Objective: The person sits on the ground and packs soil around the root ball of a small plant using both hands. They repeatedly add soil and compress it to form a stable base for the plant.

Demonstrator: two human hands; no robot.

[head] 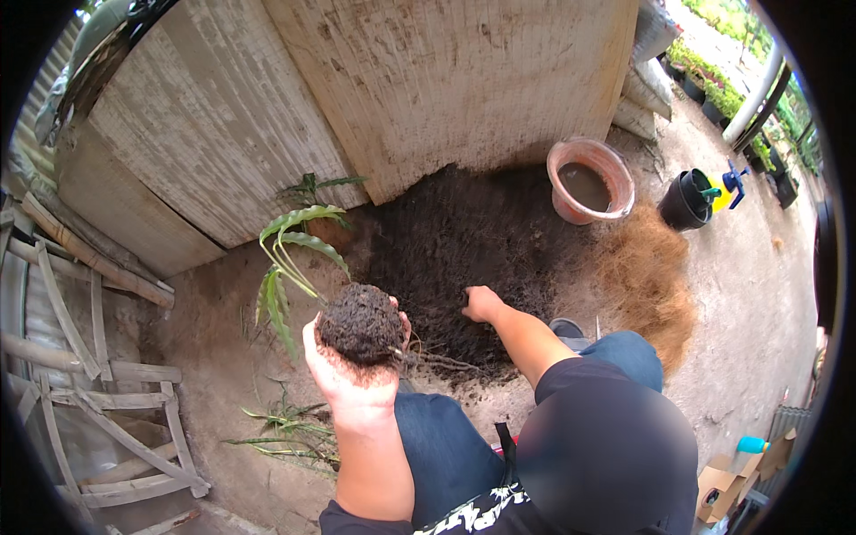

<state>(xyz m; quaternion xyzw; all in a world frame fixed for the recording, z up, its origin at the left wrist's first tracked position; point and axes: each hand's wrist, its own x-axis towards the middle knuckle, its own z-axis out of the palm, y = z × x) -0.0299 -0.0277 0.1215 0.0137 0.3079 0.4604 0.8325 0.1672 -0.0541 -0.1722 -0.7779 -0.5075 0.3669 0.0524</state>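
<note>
My left hand (361,384) is palm up and cradles a round ball of dark soil (361,324) with a few long roots trailing to the right. From the ball grows a plant with long wavy green leaves (307,244), tilted up and to the left. Over the pile of dark soil (461,227) reaches my right hand (481,304), its fingers bent and touching the soil; whether anything is between its fingertips cannot be seen.
Behind the soil stand upright boards (461,80). A bucket of murky water (565,200), black pots (682,204), a sprayer (729,187) and brown fibre (642,287) lie to the right. Uprooted plants (294,428) and a wooden frame (120,401) are at the left.
</note>
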